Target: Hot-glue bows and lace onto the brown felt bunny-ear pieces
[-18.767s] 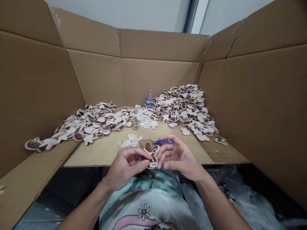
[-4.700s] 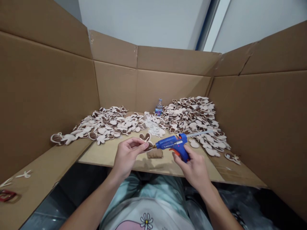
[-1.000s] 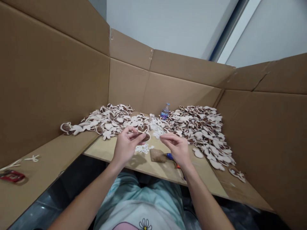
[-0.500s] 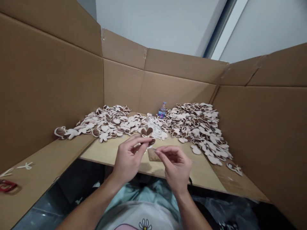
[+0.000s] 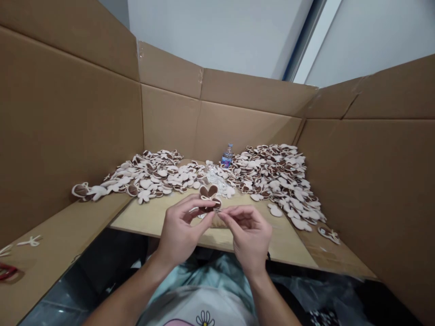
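My left hand [image 5: 181, 226] pinches a brown bunny-shaped felt piece [image 5: 208, 194] between thumb and fingers. The piece has two upright ears and a cream string bow [image 5: 210, 199] across its middle. At its lower right edge, my right hand [image 5: 249, 231] is closed in a pinch on a thin, small, metallic-looking thing [image 5: 217, 210], whose kind is too small to make out. The tips of both hands nearly meet there. Under the hands, a brown patch [image 5: 220, 222] lies on the pale board, mostly covered by my fingers.
Heaps of brown-and-white felt pieces lie at the left [image 5: 149, 174] and right [image 5: 282, 176]. Between them are a water bottle [image 5: 227, 156] and a clear plastic bag [image 5: 217, 181]. Cardboard walls [image 5: 238, 113] surround the board [image 5: 285, 244]. A red-handled tool [image 5: 7, 271] and cream bows [image 5: 30, 241] lie at left.
My right hand's fingertips have come left to the felt piece's lower edge. The bunny piece is turned more toward the camera, showing more of its front. The view has shifted slightly.
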Demonstrator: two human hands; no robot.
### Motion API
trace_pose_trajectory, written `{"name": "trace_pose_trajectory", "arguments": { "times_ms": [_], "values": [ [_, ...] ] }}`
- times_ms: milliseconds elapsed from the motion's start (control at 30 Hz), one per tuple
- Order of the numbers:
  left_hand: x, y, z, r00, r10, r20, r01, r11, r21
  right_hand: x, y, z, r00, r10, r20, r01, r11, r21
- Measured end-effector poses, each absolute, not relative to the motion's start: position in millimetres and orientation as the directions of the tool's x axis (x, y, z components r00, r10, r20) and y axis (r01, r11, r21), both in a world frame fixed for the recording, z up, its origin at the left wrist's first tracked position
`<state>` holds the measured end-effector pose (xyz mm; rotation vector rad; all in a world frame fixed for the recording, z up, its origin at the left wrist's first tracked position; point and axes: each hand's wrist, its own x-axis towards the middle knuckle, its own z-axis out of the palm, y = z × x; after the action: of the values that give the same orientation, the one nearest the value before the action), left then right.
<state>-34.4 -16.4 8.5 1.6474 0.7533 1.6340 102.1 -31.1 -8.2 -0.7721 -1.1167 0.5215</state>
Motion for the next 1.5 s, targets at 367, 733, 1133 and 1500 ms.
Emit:
{"name": "trace_pose_trajectory", "arguments": {
  "times_ms": [367,733,1133,1500],
  "values": [
    [-36.5,-17.3,8.5,0.049,0.824,0.565,-0.098,-0.559,0.823,101.9,-31.7,-6.2,0.361,0.733,0.577,-0.068,0.638,-0.767],
    [-37.8,-16.3,9.2,0.088,0.869,0.486,-0.185,-0.465,0.866,102.6,-35.1,-4.8,0.355,0.757,0.549,-0.098,0.614,-0.783],
    [-44.7,-7.8,12.6,0.247,0.89,0.383,-0.201,-0.339,0.919,124.5,-20.7,-8.7,0.064,0.937,0.343,-0.365,0.342,-0.866],
    [-28.4,0.6,-6.8,0.404,0.883,0.241,-0.071,-0.232,0.97,164.8,-45.9,-32.8,-0.25,0.873,0.419,0.049,0.444,-0.895]
  ]
}}
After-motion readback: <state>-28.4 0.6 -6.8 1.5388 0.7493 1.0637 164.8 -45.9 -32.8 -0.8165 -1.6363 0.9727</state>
